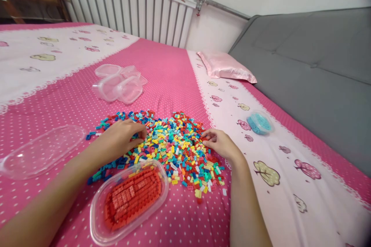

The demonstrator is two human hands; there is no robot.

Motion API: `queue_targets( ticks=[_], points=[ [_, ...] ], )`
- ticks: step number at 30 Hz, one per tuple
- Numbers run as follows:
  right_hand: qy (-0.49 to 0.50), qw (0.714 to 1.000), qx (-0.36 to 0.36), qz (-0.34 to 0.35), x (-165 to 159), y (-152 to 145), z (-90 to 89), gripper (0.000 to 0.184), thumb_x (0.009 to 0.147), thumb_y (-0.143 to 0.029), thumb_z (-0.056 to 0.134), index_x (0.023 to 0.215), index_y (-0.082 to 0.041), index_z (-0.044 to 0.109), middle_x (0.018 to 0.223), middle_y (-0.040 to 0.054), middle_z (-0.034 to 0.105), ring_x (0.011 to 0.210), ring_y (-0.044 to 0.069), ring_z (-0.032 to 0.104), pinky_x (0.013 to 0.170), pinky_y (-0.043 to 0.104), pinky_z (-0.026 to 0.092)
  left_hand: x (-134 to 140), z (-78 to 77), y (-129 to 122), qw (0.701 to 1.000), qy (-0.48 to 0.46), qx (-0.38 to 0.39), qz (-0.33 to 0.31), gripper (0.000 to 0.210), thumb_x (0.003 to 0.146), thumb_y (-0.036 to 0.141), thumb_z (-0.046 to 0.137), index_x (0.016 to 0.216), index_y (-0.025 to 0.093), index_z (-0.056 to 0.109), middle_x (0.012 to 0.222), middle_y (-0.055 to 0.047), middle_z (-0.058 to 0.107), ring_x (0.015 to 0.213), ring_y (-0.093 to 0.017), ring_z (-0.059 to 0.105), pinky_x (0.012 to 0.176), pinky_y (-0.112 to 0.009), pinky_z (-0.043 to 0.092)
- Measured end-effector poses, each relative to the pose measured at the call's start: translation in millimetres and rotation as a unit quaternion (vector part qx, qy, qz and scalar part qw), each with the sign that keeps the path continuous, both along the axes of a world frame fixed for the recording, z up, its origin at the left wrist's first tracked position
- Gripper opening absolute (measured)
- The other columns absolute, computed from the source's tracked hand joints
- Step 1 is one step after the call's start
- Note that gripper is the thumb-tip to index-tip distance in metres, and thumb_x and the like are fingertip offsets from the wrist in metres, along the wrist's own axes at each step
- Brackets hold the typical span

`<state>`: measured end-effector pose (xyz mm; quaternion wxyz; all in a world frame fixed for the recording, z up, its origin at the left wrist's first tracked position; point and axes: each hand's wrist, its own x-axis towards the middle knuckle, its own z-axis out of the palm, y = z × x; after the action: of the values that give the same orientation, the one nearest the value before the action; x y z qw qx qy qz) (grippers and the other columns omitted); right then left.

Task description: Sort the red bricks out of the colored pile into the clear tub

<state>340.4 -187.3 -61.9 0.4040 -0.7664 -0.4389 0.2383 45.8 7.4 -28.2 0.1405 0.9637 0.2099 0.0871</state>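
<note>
A wide heap of small building bricks (174,142) in many colours lies spread on the bed. My left hand (124,137) is at the heap's left side, its fingers curled down among the bricks; what they hold, if anything, is hidden. At the right edge, near red bricks, my right hand (218,142) has its thumb and fingers drawn together, and I cannot make out anything between them. Nearest me, a clear plastic container (97,216) sits with red bricks (133,196) lined up in tight rows inside.
Left of the heap lies a clear oval lid (43,150). Farther back, several clear containers and lids (120,82) are bunched together. A tub of light-blue bricks (259,123) stands to the right. Beyond are a pink pillow (228,67), a grey headboard (307,69) and a white radiator (130,5).
</note>
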Motion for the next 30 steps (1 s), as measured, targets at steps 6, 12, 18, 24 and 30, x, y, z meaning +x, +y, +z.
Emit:
queue_targets(
  ticks=[6,12,18,24,30],
  points=[
    [0.013,1.0,0.014,0.006,3.8,0.2,-0.7,0.012,0.069,-0.026,0.063,0.078,-0.019,0.068,0.072,0.0001,0.064,0.067,0.016,0.061,0.067,0.03,0.049,-0.9,-0.2,0.1,1.0,-0.004,-0.001,0.001,0.009,0.086,0.029,0.058,0.085,0.025,0.066,0.087,0.001,0.07,0.087,-0.02,0.062,0.077,-0.03,0.039],
    [0.004,0.999,0.034,-0.006,8.0,-2.1,-0.1,0.022,0.07,-0.025,0.063,0.09,-0.02,0.069,0.075,-0.0011,0.063,0.068,0.015,0.06,0.07,0.03,0.049,-1.1,1.4,-0.9,1.0,0.005,0.008,0.0,0.008,0.087,0.027,0.057,0.086,0.025,0.065,0.086,0.001,0.07,0.086,-0.019,0.062,0.076,-0.029,0.039],
    [-0.004,0.999,0.03,-0.012,10.1,-2.4,-0.2,0.025,0.071,-0.025,0.06,0.092,-0.019,0.071,0.082,0.0011,0.064,0.072,0.016,0.061,0.072,0.031,0.049,-1.7,-0.5,0.4,1.0,0.011,0.008,-0.006,0.009,0.088,0.027,0.055,0.087,0.025,0.064,0.088,0.001,0.07,0.087,-0.019,0.062,0.078,-0.03,0.039],
    [-0.003,1.0,0.007,0.021,7.7,-5.5,0.2,0.024,0.071,-0.02,0.06,0.091,-0.021,0.073,0.085,0.0026,0.069,0.075,0.017,0.063,0.074,0.032,0.05,-3.2,-4.8,3.0,1.0,0.01,0.009,-0.007,0.009,0.089,0.029,0.056,0.089,0.025,0.064,0.089,0.001,0.069,0.088,-0.02,0.061,0.078,-0.03,0.039],
    [-0.011,0.999,-0.018,0.048,3.0,-9.0,4.4,0.02,0.07,-0.019,0.063,0.087,-0.021,0.072,0.079,0.0013,0.069,0.07,0.016,0.061,0.069,0.03,0.048,-3.3,-6.5,5.0,1.0,0.011,0.01,-0.013,0.01,0.09,0.028,0.055,0.089,0.025,0.064,0.089,0.0,0.068,0.087,-0.019,0.06,0.078,-0.03,0.039]
  ],
)
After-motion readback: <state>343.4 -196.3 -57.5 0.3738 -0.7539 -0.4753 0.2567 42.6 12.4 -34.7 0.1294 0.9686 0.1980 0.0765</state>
